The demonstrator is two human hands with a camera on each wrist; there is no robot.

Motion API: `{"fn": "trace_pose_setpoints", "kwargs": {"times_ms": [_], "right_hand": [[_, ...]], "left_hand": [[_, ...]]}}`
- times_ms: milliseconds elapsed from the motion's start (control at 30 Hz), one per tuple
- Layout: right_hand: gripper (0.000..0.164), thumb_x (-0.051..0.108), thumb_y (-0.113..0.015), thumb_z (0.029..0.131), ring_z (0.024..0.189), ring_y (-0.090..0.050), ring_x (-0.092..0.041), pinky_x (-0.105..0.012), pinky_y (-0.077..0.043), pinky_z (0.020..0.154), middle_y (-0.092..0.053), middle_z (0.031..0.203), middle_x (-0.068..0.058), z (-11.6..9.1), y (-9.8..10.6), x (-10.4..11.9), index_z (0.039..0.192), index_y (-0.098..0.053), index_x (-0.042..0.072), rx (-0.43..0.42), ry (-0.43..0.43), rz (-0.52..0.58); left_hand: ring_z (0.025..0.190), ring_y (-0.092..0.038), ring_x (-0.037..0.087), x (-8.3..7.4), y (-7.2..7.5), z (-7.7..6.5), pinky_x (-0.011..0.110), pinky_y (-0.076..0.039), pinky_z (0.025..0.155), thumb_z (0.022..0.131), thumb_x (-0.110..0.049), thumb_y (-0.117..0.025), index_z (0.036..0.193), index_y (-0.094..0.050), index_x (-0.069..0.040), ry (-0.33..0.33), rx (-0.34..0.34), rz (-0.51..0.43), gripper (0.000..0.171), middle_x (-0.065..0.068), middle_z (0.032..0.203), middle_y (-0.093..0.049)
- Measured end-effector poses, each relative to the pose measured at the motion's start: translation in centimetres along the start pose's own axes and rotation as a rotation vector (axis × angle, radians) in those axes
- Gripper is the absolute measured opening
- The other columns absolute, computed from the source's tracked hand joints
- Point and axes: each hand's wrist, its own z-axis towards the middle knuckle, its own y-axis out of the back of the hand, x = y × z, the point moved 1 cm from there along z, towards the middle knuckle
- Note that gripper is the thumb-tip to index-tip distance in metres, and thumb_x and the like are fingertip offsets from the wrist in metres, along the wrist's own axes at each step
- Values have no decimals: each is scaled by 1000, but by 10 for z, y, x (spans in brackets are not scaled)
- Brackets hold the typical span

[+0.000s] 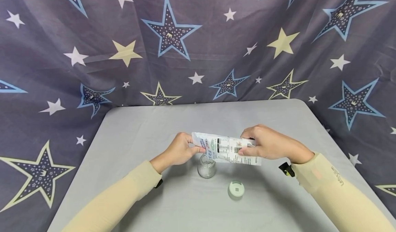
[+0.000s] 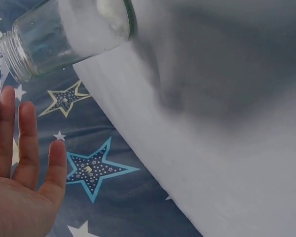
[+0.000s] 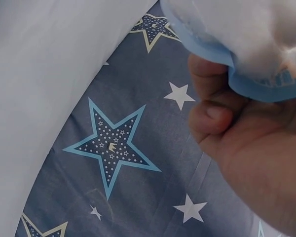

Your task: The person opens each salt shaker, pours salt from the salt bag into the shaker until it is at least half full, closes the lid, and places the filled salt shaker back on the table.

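Note:
A printed white plastic pouch point(image 1: 224, 151) is tilted over a clear glass jar point(image 1: 206, 170), its left end just above the jar's mouth. My left hand point(image 1: 180, 150) pinches that left end between thumb and forefinger; the other fingers stand out fairly straight in the left wrist view. My right hand point(image 1: 268, 143) grips the pouch's right end, with fingers curled under its blue edge point(image 3: 207, 47) in the right wrist view. Something white point(image 2: 113, 17) lies in the bottom of the jar. The pouch's opening is not clearly visible.
A round pale-green lid point(image 1: 236, 189) lies on the grey-covered table point(image 1: 173, 204), in front and to the right of the jar. Behind the table hangs a dark cloth point(image 1: 191, 15) with a star print.

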Motion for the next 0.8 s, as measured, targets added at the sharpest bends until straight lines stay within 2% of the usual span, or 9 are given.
{"fn": "trace_pose_setpoints", "kwargs": {"times_ms": [300, 800], "right_hand": [[12, 25, -78, 90, 66, -57, -4, -26, -49, 60, -64, 80, 13, 3, 0, 4, 84, -69, 19, 8, 12, -19], [13, 25, -78, 89, 64, -56, -3, -26, -48, 58, -63, 78, 13, 5, 0, 6, 82, -68, 19, 13, 0, -45]], "left_hand": [[91, -74, 15, 1, 0, -1, 45, -56, 90, 82, -7, -85, 94, -82, -9, 15, -8, -23, 13, -1, 92, -79], [90, -74, 15, 0, -1, -1, 38, -57, 89, 81, -6, -85, 95, -82, -8, 10, -8, -16, 14, 0, 93, -79]]}}
